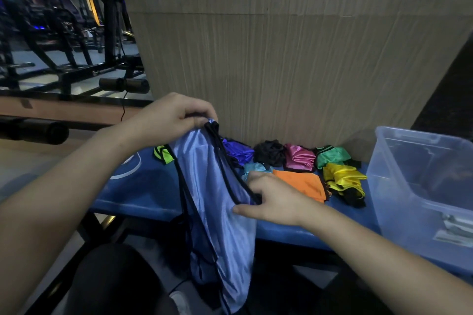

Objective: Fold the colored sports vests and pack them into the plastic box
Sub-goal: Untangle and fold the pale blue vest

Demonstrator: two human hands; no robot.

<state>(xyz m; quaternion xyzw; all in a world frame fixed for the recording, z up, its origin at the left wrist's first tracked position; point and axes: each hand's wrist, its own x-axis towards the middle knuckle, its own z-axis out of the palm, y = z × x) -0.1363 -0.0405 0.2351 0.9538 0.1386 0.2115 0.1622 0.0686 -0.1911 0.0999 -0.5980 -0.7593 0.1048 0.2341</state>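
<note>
Both hands (169, 115) (273, 199) grip a light-blue vest (217, 186).

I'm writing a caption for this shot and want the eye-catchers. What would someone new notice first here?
First, the light blue vest hanging in mid-frame over the bench edge, its top pinched by the left hand and its black-trimmed side gripped by the right hand. Behind it, a bright row of bunched vests lies on the blue bench: pink, green, orange, yellow. At right stands the clear plastic box.

Crumpled vests (299, 161) lie on bench (143, 194), box (419, 186) right.
</note>
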